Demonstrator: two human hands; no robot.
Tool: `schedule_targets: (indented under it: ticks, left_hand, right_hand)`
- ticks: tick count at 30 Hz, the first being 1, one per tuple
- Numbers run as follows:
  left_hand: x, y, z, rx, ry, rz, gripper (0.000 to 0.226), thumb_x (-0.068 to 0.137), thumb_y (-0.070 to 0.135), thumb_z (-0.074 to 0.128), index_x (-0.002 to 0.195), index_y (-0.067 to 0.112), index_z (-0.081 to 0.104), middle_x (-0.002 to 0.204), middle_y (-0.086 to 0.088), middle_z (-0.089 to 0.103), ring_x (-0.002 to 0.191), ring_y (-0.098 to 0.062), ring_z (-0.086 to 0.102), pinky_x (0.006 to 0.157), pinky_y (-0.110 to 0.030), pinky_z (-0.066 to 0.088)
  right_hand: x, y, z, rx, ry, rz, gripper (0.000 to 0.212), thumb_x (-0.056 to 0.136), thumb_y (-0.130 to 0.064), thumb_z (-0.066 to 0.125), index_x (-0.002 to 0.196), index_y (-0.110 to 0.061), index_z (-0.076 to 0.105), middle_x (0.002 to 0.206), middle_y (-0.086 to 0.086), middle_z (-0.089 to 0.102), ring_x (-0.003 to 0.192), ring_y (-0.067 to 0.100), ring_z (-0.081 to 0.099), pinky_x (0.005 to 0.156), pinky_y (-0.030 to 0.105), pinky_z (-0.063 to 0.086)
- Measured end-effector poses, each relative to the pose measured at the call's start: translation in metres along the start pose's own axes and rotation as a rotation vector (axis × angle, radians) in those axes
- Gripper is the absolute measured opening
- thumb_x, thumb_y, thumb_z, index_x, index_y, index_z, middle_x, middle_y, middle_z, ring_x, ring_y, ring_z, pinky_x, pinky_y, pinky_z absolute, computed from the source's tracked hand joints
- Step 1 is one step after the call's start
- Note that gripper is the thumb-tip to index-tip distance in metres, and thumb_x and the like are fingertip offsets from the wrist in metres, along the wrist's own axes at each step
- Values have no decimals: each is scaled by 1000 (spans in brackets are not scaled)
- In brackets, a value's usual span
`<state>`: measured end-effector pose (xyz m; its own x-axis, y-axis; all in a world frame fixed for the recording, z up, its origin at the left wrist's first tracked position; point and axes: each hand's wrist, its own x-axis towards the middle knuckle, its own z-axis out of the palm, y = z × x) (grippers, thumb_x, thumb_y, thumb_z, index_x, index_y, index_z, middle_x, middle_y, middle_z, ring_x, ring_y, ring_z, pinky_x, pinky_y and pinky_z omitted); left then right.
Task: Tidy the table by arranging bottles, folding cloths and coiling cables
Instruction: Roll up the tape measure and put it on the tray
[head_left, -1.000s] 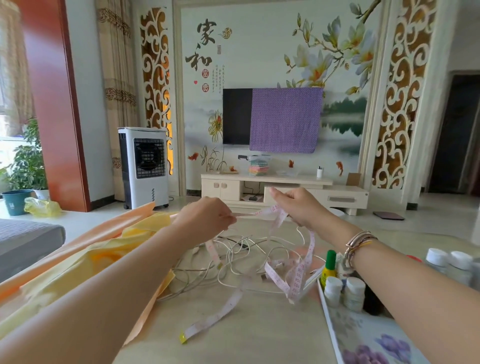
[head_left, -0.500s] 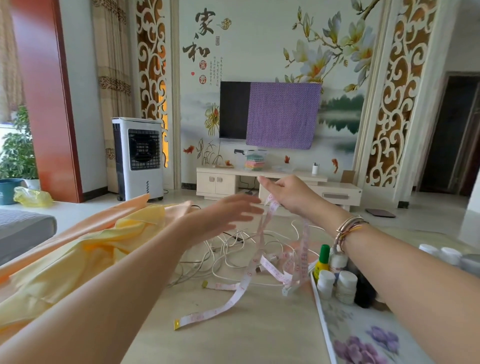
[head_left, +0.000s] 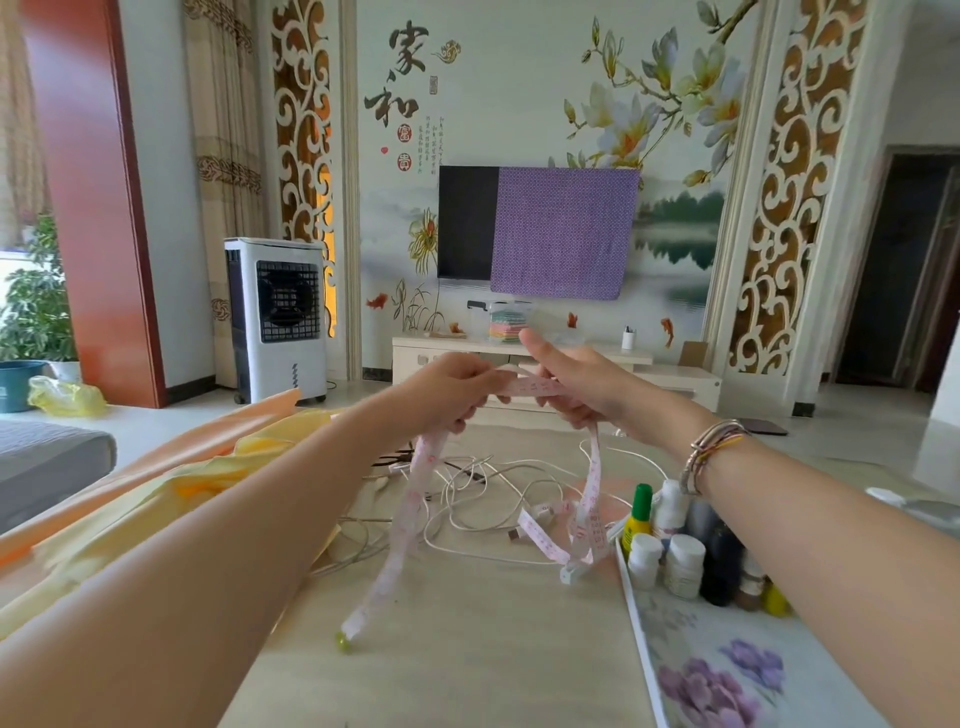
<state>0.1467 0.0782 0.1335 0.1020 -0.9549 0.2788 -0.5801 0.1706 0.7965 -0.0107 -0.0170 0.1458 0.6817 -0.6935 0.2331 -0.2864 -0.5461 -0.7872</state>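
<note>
A pink measuring tape (head_left: 410, 509) is stretched between my hands above the table. My left hand (head_left: 452, 392) pinches it, and one long end hangs down to the tabletop. My right hand (head_left: 576, 382) holds the other part, from which loops dangle over a tangle of white cables (head_left: 498, 486). Yellow and orange cloths (head_left: 171, 499) lie crumpled at the left. Several small bottles (head_left: 680, 551) stand on a floral tray (head_left: 727, 670) at the right, partly behind my right forearm.
The beige table (head_left: 467, 649) runs forward under my arms. Beyond it are a white TV cabinet (head_left: 675, 376), a television half covered by purple cloth (head_left: 563, 231) and an air cooler (head_left: 278, 317). A grey sofa edge (head_left: 47, 462) is at the left.
My left hand, open half a second ago, has come back and pinched the tape close to my right hand. The tape's loose end now hangs from the left hand.
</note>
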Motion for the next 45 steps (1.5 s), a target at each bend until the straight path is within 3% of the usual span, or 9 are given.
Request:
schedule_targets:
  ticks: [4, 8, 11, 14, 16, 28, 32, 35, 45]
  left_hand:
    - [6, 0, -18, -163, 84, -2, 19, 97, 24, 54, 83, 13, 59, 61, 5, 39, 50, -5, 35, 49, -18, 34]
    - [9, -2, -36, -310, 118, 7, 10, 87, 0, 60, 86, 10, 56, 75, -3, 47, 58, -7, 38, 51, -18, 34]
    - [9, -8, -45, -224, 215, -15, 21, 83, -8, 62, 92, 10, 55, 81, -6, 47, 65, -11, 41, 57, -21, 37]
    - [9, -7, -37, -261, 246, 24, 5, 91, 11, 61, 95, 9, 58, 73, 1, 44, 61, -8, 39, 57, -20, 35]
    - [11, 0, -30, -329, 260, 54, 22, 97, 28, 52, 92, 10, 64, 65, 6, 41, 54, -4, 37, 53, -16, 34]
    - [12, 34, 3, -366, 49, 44, 69, 79, 75, 35, 97, 15, 65, 77, 7, 60, 56, -4, 41, 61, -20, 34]
    - [7, 20, 3, -210, -14, 145, 25, 82, 41, 69, 97, 22, 64, 87, 8, 66, 62, 10, 58, 61, -6, 39]
    - [7, 17, 3, -195, 50, 82, 4, 91, 15, 63, 91, 18, 60, 82, 5, 58, 59, 3, 52, 57, -14, 36]
    - [3, 31, 7, -201, -28, -3, 25, 100, 28, 45, 99, 13, 64, 76, 3, 43, 65, -7, 39, 62, -21, 30]
  right_hand:
    - [-1, -4, -6, 57, -102, -44, 41, 81, -53, 66, 79, -15, 54, 49, -12, 39, 45, 8, 31, 48, 18, 32]
    - [-1, -18, -17, -73, -82, -32, 11, 88, -15, 64, 86, -14, 54, 56, -9, 50, 52, 8, 41, 56, 22, 44]
    - [1, -30, -20, -44, 14, 11, 9, 92, -17, 56, 84, -15, 51, 59, -5, 44, 53, 10, 40, 63, 28, 45]
    - [8, -53, -17, 260, 62, 7, 23, 95, -15, 44, 73, -18, 38, 54, -5, 31, 51, 11, 29, 57, 27, 32]
    - [13, -70, -14, 394, 75, -36, 29, 96, -20, 40, 68, -21, 33, 54, -5, 29, 52, 12, 25, 56, 27, 24]
    - [19, -93, -6, 667, 121, -49, 33, 99, -27, 36, 67, -19, 36, 60, 4, 67, 52, 12, 52, 53, 28, 30]
    - [20, -81, -7, 712, 83, -53, 33, 98, -26, 36, 65, -19, 35, 62, 5, 68, 54, 14, 44, 52, 28, 29]
    - [20, -74, -6, 733, 43, -70, 32, 95, -21, 35, 63, -21, 31, 68, 9, 70, 56, 15, 45, 54, 30, 30]
    - [16, -66, -14, 760, 134, -38, 26, 83, -11, 36, 59, -20, 31, 50, -1, 36, 43, 12, 27, 54, 28, 24]
